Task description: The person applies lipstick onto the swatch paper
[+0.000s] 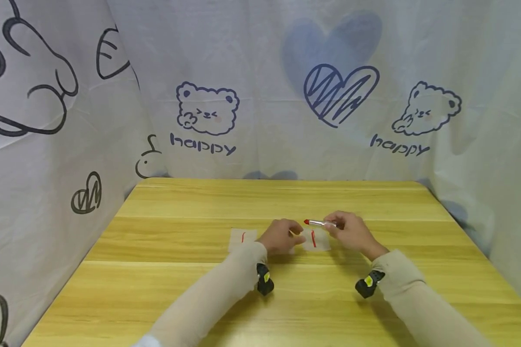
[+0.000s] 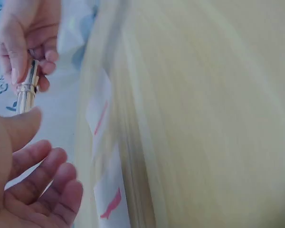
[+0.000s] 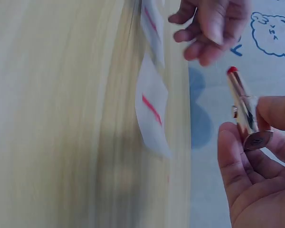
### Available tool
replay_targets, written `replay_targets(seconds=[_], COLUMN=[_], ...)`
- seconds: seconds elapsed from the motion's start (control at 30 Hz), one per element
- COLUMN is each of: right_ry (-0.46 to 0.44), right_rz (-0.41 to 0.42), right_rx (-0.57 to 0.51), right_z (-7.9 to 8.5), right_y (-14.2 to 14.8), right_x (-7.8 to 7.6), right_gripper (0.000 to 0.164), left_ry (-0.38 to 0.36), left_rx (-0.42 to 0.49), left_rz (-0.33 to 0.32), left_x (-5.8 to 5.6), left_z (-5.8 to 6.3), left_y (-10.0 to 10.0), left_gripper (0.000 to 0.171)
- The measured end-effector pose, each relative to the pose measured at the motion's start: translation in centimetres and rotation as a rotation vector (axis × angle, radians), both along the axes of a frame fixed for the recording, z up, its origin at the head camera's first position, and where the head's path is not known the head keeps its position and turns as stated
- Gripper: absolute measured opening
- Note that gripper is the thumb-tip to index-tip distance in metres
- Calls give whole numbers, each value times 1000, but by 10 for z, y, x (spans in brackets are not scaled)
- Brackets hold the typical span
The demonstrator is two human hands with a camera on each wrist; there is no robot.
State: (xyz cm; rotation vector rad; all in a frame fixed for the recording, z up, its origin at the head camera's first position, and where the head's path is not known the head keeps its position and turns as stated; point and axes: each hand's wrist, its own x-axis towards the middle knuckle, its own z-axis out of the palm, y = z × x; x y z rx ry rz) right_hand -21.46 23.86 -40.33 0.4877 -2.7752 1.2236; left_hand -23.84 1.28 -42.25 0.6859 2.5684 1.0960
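A lipstick (image 1: 316, 223) in a shiny metallic tube, its red tip bare and pointing left, is held by my right hand (image 1: 351, 232) above the table. In the right wrist view, thumb and fingers pinch the lower part of the tube (image 3: 247, 111). My left hand (image 1: 281, 236) hovers to the left of the tip with relaxed, parted fingers and nothing in them. Just below the lipstick lies a white paper piece (image 1: 322, 242) bearing a red stroke. Left of my left hand is another white paper piece (image 1: 236, 239) with a red stroke, partly hidden by that arm.
The wooden table (image 1: 156, 284) runs back to a white cloth backdrop (image 1: 269, 130) printed with hearts and bears. More cloth (image 1: 39, 193) hangs along the left side and the right. Both wrists wear small black cameras.
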Motion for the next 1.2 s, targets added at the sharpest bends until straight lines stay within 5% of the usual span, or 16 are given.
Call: replay_targets(seconds=[0.23,0.53,0.9,1.2], right_ry=[-157,-305,-508,-596], right_rz=[-23,49,181,208], right_rx=[-284,-602,-744,-762], right_z=[-6,-9,-1,8], right_y=[-19,-43,-61,-71], right_x=[3,3,3,1], right_gripper=[32,37,41,41], left_ry=[-220,-443,-468,-479], left_rx=[434,918,1272,1449], left_rz=[217,371,377,372], left_x=[5,11,14,16], left_z=[-2,-9,-10,-6], left_y=[0,8,2,-3], left_gripper=[33,41,23,12])
